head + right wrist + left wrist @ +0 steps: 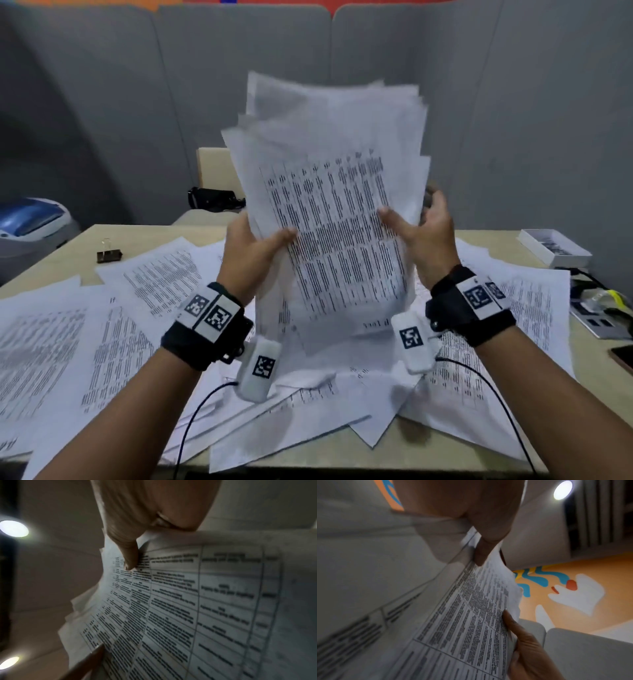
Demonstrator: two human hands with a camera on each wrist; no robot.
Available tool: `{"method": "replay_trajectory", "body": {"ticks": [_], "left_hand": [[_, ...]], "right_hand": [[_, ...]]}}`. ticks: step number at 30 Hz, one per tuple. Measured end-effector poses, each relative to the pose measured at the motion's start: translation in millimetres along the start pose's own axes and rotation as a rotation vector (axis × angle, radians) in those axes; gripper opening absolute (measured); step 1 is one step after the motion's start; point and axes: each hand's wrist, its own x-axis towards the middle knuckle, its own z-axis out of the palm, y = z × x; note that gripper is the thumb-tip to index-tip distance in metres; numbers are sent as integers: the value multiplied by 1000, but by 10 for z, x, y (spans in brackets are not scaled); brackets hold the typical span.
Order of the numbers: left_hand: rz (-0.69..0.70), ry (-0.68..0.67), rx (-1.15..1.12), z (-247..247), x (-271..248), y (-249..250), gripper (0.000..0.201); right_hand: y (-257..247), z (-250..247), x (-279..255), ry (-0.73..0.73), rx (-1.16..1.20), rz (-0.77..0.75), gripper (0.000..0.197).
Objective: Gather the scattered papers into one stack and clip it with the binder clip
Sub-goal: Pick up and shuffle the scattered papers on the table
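both the left hand point(251, 251) and right hand point(423, 236) pinch the upright paper stack point(337, 219), thumbs in front.

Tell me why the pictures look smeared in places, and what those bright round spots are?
Head view: the raised sheaf of papers is motion-blurred at its top, and the table edges bow from the wide lens. Left wrist view: the near sheet is out of focus, and a round ceiling light glares. Right wrist view: dim, with two glaring ceiling lights and soft print.
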Motion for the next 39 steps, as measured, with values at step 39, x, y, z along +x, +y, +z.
{"method": "replay_trajectory", "body": {"ticks": [39], "left_hand": [[-489,-77,560,-812,112,-883,30]], "right_hand": [[1481,-1551,73,107,-568,640,22]]}}
